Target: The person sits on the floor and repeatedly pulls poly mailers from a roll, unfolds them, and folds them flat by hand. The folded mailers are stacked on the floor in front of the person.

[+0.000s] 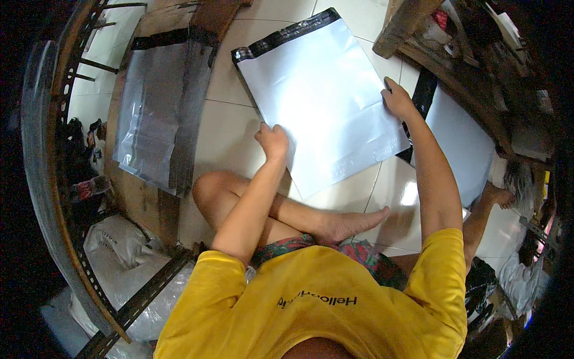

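White bag (323,102) with a black far edge, held by both hands above a pale tiled floor (226,128).
The left hand (273,142) curls its fingers closed on the bag's left edge; the right hand (397,102) pinches its right edge between thumb and fingers. Glossy tiles with thin joints spread around the seated person's bare legs (299,218). To the left, a clear-and-white bag (146,110) lies on a brown board (156,206), beside a slotted metal rack (64,137); plastic sacks (116,242) fill the near left. To the right, another white bag (457,140) lies by dark wooden furniture (409,24).
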### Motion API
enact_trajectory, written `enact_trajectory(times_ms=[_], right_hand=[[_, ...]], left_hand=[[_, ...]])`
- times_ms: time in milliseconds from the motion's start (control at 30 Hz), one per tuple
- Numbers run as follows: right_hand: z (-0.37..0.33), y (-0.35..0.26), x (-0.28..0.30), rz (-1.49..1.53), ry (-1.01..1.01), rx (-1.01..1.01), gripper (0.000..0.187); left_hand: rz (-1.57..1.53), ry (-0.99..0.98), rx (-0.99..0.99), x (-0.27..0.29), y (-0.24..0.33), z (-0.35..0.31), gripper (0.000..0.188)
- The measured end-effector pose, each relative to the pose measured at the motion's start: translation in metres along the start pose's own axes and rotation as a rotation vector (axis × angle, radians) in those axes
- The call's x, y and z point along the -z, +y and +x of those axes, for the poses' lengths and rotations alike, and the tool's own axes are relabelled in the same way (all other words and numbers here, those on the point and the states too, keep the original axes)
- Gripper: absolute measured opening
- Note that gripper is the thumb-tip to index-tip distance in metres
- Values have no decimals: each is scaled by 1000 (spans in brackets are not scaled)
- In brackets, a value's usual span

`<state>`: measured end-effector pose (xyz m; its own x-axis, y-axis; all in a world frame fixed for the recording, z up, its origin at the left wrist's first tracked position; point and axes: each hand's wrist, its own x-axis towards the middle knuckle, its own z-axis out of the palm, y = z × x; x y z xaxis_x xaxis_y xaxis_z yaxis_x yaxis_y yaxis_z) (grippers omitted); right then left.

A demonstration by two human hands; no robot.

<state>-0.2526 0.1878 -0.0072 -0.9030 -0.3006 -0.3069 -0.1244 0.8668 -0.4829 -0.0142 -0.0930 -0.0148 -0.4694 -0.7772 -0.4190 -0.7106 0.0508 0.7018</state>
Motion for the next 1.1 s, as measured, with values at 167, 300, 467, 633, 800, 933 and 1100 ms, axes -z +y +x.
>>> enact_trajectory(times_ms=[167, 300, 467, 633, 800, 933, 1100], right_hand=[[23, -2, -11, 29, -58, 26, 54], [20, 6, -17, 48, -34, 44, 53], [11, -10, -7, 212, -50, 9, 52], [9, -49, 28, 98, -19, 143, 50], [32, -77, 43, 61, -82, 207, 48], [48, -72, 14, 72, -88, 264, 47], [58, -81, 3, -114, -122, 254, 39]], left_hand=[[17, 156, -19, -18, 10, -21, 48], [50, 106, -48, -21, -24, 7, 44], [-496, -61, 167, -7, -20, 15, 42], [-782, -226, 315, 21, 3, -12, 41], [-814, -214, 391, 24, 4, -57, 44], [-832, -181, 364, 12, -25, -63, 42], [-686, -142, 291, 15, -39, -68, 40]])
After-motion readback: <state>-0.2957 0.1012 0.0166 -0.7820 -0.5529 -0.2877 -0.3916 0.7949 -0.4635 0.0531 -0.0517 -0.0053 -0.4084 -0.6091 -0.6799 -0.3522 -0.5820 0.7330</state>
